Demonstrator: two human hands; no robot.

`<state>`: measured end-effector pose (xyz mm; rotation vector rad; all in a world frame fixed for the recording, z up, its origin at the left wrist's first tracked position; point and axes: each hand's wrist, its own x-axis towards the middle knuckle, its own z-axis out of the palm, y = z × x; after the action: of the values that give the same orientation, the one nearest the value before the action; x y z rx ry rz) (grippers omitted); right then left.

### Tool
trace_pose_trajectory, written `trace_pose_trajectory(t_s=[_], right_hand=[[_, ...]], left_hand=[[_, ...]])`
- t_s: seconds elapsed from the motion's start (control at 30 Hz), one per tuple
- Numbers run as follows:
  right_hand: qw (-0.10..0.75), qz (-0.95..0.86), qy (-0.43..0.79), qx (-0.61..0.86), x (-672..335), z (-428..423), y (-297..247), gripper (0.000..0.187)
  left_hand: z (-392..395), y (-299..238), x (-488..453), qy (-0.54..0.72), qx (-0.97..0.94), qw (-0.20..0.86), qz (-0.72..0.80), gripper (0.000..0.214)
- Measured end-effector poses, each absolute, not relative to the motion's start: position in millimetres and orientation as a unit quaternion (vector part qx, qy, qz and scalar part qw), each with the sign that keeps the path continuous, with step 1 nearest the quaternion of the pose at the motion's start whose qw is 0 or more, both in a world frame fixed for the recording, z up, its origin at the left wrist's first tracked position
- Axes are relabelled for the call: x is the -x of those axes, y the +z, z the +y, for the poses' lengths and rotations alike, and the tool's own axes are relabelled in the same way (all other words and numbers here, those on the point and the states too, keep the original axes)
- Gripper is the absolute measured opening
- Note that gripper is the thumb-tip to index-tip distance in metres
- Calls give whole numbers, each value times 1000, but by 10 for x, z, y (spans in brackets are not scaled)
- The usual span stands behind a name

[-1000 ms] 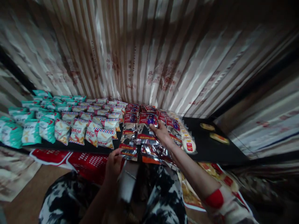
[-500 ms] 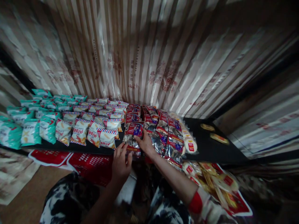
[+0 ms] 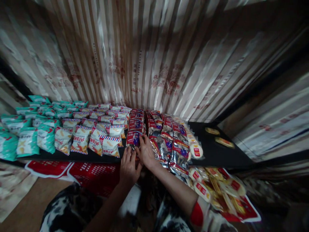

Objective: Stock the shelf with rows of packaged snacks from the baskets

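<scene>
In the head view, the only one, the left hand (image 3: 129,165) and the right hand (image 3: 146,153) both touch a flat, shiny foil packet in dark red and purple (image 3: 133,138). It lies at the near end of a column of similar packets (image 3: 135,123) on a long black shelf (image 3: 205,137). The left fingers are a little spread over its near end; the right fingers are close together at its right side. Whether they pinch it or only press, I cannot tell. To the left are puffy white bags with striped edges (image 3: 81,139); to the right, less even columns of red-and-silver foil packets (image 3: 180,146). I judge the step in hand as straightening this packet. The next move calls for light, even pressure, because smooth foil may slide.
</scene>
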<state>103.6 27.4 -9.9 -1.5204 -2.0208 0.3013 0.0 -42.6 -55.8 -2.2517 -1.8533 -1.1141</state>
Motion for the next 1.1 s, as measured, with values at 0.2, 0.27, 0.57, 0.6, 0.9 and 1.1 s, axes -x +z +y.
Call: trace_pose_trajectory(t_s=[0.2,0.27,0.57,0.6,0.9,1.1], right_hand=[[230,-810,38,538,-945,200,38,45],[203,-827,44,522,-915,233,67,46],[128,-837,85,526,-862,579,54,43],[109,-837,94,528,-862,599,44,43],[109,-830,116,535,-854,633,-34,42],[240,-848,93,464,-1006,557,35,29]], left_hand=[[-370,-699,20,-380,730,40,-567,53],[-363,-713,22,-381,733,46,-562,54],[-347,-691,6,-361,725,29,-586,53],[-343,-682,10,-355,727,25,-587,53],[-305,-686,-2,-352,719,-13,-599,55],[-280,-695,11,-363,726,0,-583,51]])
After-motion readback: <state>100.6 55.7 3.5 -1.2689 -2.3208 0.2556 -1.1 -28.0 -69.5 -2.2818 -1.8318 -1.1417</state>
